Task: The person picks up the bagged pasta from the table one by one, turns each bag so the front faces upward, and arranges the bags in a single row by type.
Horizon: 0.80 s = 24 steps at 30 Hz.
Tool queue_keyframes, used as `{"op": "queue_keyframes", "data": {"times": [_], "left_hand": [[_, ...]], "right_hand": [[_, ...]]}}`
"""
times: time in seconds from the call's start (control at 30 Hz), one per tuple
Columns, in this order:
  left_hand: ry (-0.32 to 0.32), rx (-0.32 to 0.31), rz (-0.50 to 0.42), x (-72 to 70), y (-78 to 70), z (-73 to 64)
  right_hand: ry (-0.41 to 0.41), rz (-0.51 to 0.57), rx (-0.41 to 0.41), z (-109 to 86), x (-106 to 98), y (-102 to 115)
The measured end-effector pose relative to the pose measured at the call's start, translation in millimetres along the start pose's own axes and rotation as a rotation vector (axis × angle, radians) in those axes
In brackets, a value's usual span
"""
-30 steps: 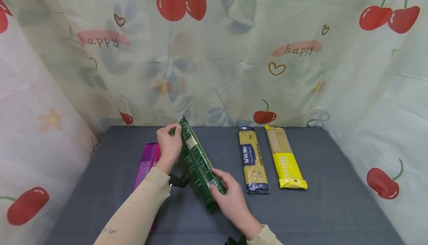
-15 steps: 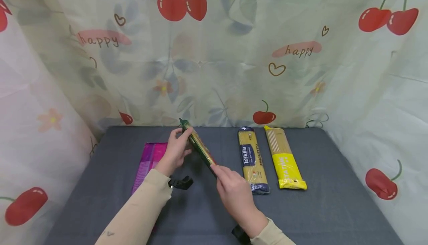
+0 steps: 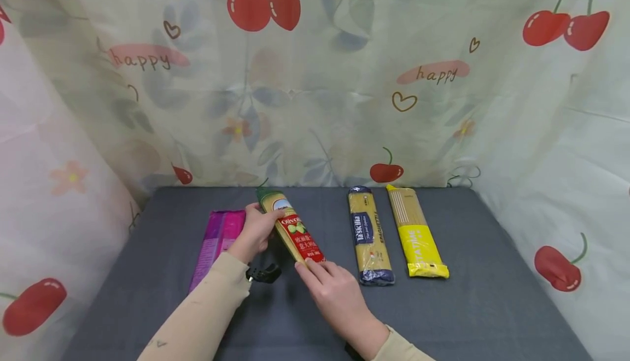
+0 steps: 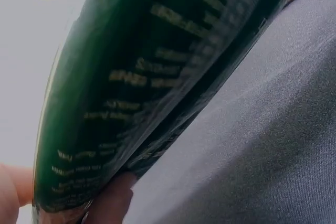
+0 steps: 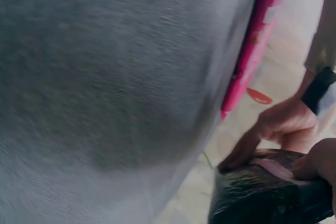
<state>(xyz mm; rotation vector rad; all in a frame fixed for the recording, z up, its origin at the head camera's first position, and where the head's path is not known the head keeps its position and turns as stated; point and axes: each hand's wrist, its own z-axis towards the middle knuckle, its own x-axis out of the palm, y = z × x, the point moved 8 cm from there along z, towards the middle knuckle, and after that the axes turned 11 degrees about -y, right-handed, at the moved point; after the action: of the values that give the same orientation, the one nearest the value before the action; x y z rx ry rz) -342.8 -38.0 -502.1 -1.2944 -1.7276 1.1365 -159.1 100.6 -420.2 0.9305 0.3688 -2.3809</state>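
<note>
A spaghetti packet is held tilted above the middle of the grey table, its red label and pale window facing up in the head view. My left hand grips its far end, thumb on the front. At the near end, my right hand pinches the packet. The left wrist view shows its green printed back close up, with a fingertip beneath. Low in the right wrist view appears the packet's dark end. A purple packet lies left, partly behind the left forearm.
On the right of the grey table lie a blue-banded spaghetti packet and a yellow pasta packet, side by side. A cherry-print curtain rises behind the table and along both sides.
The green packet has been turned over: its green back faced up, then its narrow edge, and now its red-labelled front. Both hands shifted their grip on it. The other packets stayed put.
</note>
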Motion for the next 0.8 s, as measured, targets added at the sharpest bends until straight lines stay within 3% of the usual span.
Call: {"op": "queue_keyframes", "data": {"times": [0.13, 0.47, 0.67, 0.8], "left_hand": [[-0.001, 0.010, -0.053, 2.4, -3.3, -1.5], [-0.001, 0.047, -0.166, 6.6, -24.1, -11.1], [-0.006, 0.088, -0.209, 5.8, -32.5, -10.5], [-0.012, 0.099, -0.210, 2.8, -33.5, -9.1]], "right_hand": [[-0.012, 0.012, 0.007, -5.5, 4.2, -1.9], [-0.039, 0.111, 0.113, -15.7, 9.8, -15.8], [0.049, 0.246, 0.263, -22.1, 15.3, -31.6], [0.138, 0.432, 0.480, -29.6, 23.7, -48.4]]}}
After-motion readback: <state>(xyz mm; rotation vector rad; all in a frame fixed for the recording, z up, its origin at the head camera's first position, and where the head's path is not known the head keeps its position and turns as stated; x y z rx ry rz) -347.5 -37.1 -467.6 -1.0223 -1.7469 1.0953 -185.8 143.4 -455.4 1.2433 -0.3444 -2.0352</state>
